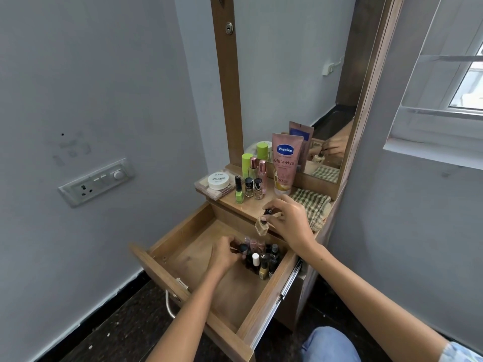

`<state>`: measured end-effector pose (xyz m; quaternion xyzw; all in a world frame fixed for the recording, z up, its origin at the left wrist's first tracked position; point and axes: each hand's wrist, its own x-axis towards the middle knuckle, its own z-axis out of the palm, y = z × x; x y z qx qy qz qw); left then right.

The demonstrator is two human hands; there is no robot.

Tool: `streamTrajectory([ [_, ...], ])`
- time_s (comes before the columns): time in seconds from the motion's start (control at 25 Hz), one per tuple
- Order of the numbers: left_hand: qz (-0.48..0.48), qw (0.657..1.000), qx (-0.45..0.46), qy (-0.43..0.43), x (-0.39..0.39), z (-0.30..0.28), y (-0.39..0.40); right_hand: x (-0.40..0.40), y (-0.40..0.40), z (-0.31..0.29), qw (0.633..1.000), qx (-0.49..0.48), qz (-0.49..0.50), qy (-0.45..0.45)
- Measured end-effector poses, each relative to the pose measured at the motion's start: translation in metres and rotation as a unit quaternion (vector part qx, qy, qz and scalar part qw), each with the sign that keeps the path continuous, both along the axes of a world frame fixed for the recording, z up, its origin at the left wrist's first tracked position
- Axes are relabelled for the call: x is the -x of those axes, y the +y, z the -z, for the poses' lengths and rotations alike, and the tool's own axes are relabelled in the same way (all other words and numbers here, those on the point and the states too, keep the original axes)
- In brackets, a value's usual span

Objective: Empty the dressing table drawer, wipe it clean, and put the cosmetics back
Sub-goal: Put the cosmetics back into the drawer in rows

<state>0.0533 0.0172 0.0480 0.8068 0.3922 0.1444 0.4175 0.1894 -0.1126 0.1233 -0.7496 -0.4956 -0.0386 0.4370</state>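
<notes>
drawer open, wooden; nail-polish bottles clustered at its right; more cosmetics on top

Drawer: wooden, pulled open, lower centre of the frame; metal handle on its front. A cluster of small bottles stands at its right side.
Left hand: inside the drawer, fingers curled round a dark-capped bottle at the cluster's edge.
Right hand: above the drawer's back edge, pinching a clear, tilted bottle.
Worktop, centre: white jar on a flat case, green polish, two dark-capped bottles, two pink sprays, green-capped bottles, pink tube, checked cloth at right.
Mirror above; switch plate on the left wall; window upper right.
</notes>
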Motion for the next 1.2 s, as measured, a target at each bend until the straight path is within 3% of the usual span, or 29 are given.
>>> streamTrajectory([
  [0.68,0.049,0.998,0.023,-0.015,0.002,-0.003,0.001,0.011,0.004,0.0,0.999,0.004,-0.035,-0.002],
  [0.92,0.017,0.99,-0.128,-0.059,0.026,-0.039,-0.013,0.019,0.001,-0.005,0.994,0.04,-0.098,0.022],
  [1.04,0.04,0.989,-0.118,-0.075,0.034,-0.05,-0.026,0.025,-0.002,-0.006,0.988,0.051,-0.14,0.027],
  [1.2,0.065,0.99,-0.121,-0.028,0.037,-0.049,-0.035,0.033,-0.007,-0.001,0.983,0.076,-0.164,0.013],
])
